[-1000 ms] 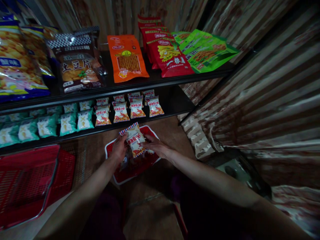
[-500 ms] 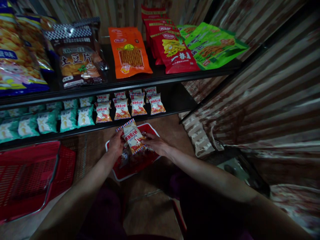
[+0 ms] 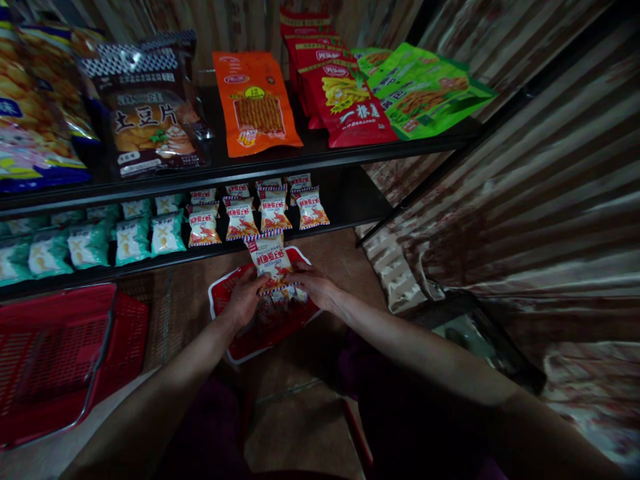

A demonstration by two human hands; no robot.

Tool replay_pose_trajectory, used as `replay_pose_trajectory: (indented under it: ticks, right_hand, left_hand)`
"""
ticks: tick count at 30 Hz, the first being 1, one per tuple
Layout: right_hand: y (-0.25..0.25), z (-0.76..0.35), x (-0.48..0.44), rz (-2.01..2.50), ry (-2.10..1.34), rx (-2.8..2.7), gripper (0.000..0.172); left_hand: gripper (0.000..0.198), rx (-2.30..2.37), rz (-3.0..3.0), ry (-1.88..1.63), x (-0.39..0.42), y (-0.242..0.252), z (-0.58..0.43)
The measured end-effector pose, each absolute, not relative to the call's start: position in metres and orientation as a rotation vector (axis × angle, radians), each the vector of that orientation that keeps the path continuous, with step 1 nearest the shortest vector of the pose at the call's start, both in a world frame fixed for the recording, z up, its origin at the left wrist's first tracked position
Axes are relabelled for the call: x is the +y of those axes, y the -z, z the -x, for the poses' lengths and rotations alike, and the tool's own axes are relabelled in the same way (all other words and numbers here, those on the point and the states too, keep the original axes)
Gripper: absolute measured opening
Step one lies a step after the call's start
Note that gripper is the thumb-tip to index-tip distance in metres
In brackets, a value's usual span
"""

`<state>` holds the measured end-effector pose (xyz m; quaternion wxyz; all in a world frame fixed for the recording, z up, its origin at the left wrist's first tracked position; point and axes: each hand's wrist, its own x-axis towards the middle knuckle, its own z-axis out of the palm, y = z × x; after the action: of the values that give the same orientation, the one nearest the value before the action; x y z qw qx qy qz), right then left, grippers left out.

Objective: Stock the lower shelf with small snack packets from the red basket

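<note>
At the centre of the frame, left hand and right hand have their grip closed on a snack packet's lower sides, above a red basket. Loosened fingers could drop it there; raised too little, it might catch the lower shelf's edge.

Both my bare forearms reach forward, converging from lower left and lower right. Wrists near straight. My left hand and right hand face each other, close but apart, right slightly farther forward. Fingers bent inward, gripping.
</note>
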<state>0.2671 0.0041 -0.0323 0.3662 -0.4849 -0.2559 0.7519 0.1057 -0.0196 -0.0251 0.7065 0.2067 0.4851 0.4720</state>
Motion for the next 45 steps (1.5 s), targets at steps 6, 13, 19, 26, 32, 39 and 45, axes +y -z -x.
replay_pose_trajectory:
  ticks: [6, 13, 19, 26, 32, 39, 45]
  right_hand:
    - [0.014, -0.274, 0.023, 1.242, -1.834, -0.560, 0.016]
    - [0.017, -0.283, 0.038, 1.338, -1.741, -0.407, 0.015]
    - [0.019, -0.296, 0.048, 1.402, -1.646, -0.240, 0.014]
    - [0.026, -0.298, 0.052, 1.459, -1.563, -0.254, 0.014]
    - [0.025, -0.296, 0.053, 1.490, -1.521, -0.258, 0.010]
    - [0.010, -0.292, 0.050, 1.459, -1.521, -0.233, 0.009]
    - [0.002, -0.288, 0.049, 1.493, -1.488, -0.210, 0.013]
  left_hand:
    - [0.039, 1.188, -0.749, -0.969, -0.023, 0.034, -0.103]
    - [0.053, 1.160, -0.833, -0.899, -0.029, 0.037, -0.103]
    - [0.043, 1.171, -0.689, -0.990, -0.030, 0.044, -0.101]
    - [0.028, 1.293, -0.647, -1.054, -0.027, 0.046, -0.103]
    - [0.032, 1.272, -0.622, -1.052, -0.029, 0.044, -0.104]
    - [0.027, 1.170, -0.610, -0.980, -0.031, 0.035, -0.106]
    - [0.026, 1.108, -0.533, -0.953, -0.029, 0.028, -0.107]
